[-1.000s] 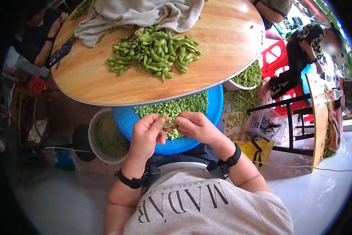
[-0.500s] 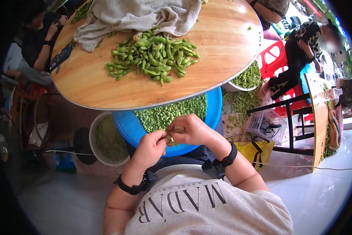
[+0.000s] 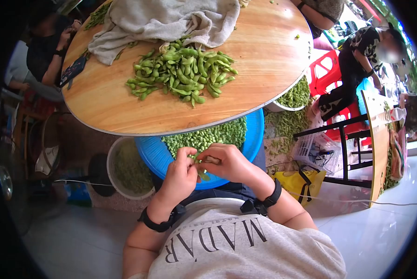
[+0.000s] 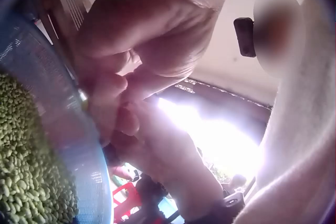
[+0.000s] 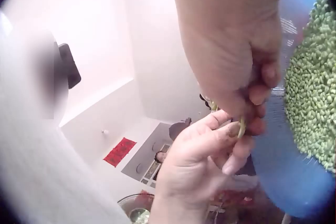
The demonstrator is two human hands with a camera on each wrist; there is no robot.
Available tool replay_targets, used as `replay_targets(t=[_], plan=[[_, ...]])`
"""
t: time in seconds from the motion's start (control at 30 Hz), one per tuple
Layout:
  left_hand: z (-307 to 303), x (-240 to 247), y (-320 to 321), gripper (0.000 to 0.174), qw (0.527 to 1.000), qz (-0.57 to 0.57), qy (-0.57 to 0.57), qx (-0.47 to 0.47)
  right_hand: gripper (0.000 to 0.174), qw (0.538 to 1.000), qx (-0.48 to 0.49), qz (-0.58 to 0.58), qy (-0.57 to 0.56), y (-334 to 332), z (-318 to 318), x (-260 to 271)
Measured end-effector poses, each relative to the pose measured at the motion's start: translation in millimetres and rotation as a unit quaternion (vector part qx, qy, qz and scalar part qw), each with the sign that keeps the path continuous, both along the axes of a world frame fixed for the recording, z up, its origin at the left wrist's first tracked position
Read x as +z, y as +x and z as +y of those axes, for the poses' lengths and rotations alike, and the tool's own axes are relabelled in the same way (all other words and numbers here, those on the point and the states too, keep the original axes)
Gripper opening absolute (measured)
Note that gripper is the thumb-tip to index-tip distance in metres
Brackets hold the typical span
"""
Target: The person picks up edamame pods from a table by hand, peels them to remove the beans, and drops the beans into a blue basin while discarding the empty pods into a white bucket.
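Both bare hands meet over a wide blue basket [image 3: 148, 156] that holds many shelled green soybeans [image 3: 227, 132]. Between them is a green soybean pod [image 3: 203, 176], partly hidden by the fingers. My left hand [image 3: 179, 179] pinches it between thumb and forefinger, as the right wrist view also shows at a small strip of the pod [image 5: 242, 128]. With curled fingers, my right hand [image 3: 231, 162] holds the pod from the other side. In the left wrist view the left hand [image 4: 157, 29] and right hand [image 4: 168, 150] cover it.
A wooden table [image 3: 259, 69] overhangs the basket, bearing a heap of unshelled pods [image 3: 180, 72] and a grey cloth [image 3: 166, 21]. A round bucket [image 3: 131, 169] stands left, a white tub of pods [image 3: 294, 95] right. Near my right side lie a yellow bag [image 3: 299, 183] and a crate [image 3: 316, 151].
Both hands have stayed together over the basket, dipping toward me and then rising slightly. The pod now shows below the right fingers. The table heap looks much the same.
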State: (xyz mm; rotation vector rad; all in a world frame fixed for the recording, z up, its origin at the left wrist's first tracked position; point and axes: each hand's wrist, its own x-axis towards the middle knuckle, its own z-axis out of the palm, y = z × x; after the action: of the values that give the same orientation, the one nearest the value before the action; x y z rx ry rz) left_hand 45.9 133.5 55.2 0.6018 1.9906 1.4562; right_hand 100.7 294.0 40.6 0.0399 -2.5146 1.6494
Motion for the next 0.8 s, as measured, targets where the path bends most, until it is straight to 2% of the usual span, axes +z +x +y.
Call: replay_targets(t=[0.1, 0.13, 0.17, 0.27, 0.33, 0.43, 0.47, 0.53, 0.57, 0.6, 0.7, 0.77, 0.8], plan=[[-0.2, -4.3, -2.0, 0.033, 0.998, 0.016, -0.014, -0.055, 0.017, 0.999, 0.041, -0.005, 0.007, -2.4, -1.4, -1.8], [-1.7, -12.4, -2.1, 0.034, 0.993, 0.088, -0.023, -0.076, 0.017, 0.998, 0.061, -0.012, 0.024, -2.7, -1.2, 0.7], [-2.7, -13.7, -0.9, 0.034, 0.991, 0.1, -0.033, -0.08, 0.017, 0.996, 0.081, -0.018, 0.041, -2.5, -1.3, 1.9], [0.5, -9.0, -0.3, 0.033, 0.987, 0.128, -0.05, -0.087, 0.011, 0.996, 0.061, -0.01, 0.066, -4.6, -10.1, -3.3], [-2.3, -9.8, -1.8, 0.033, 0.987, 0.133, -0.049, -0.081, 0.014, 0.994, 0.065, -0.028, 0.083, -6.3, -7.0, 1.2], [-18.9, -13.5, -4.4, 0.029, 0.986, 0.139, -0.083, -0.035, 0.015, 0.993, 0.034, -0.017, 0.108, -7.6, -0.7, -3.9], [-29.5, -8.6, -10.0, 0.025, 0.987, 0.093, -0.129, 0.013, 0.015, 0.993, 0.019, -0.007, 0.117, -7.8, 3.5, -5.5], [-61.7, -28.3, -25.8, 0.016, 0.97, 0.162, -0.142, 0.114, 0.015, 0.989, 0.027, -0.001, 0.146, -9.8, 15.8, 11.1], [-79.8, -32.5, -33.7, 0.017, 0.953, 0.172, -0.199, 0.148, 0.015, 0.987, 0.031, 0.0, 0.159, -11.5, 21.6, 22.3], [-94.0, -26.7, -41.7, 0.022, 0.921, 0.23, -0.288, 0.128, 0.016, 0.983, 0.018, -0.019, 0.181, -15.2, 26.9, 32.3], [-113.3, -30.5, -45.4, 0.027, 0.815, 0.399, -0.385, 0.166, 0.014, 0.98, -0.107, 0.068, 0.15, -42.2, 30.7, 56.4], [-110.3, -21.8, -48.8, 0.024, 0.887, 0.308, -0.299, 0.168, 0.016, 0.971, -0.15, 0.077, 0.168, -64.5, 30.4, 55.4], [-103.6, -15.0, -52.2, 0.022, 0.919, 0.264, -0.244, 0.163, 0.017, 0.964, -0.127, 0.046, 0.231, -73.3, 33.4, 42.7]])
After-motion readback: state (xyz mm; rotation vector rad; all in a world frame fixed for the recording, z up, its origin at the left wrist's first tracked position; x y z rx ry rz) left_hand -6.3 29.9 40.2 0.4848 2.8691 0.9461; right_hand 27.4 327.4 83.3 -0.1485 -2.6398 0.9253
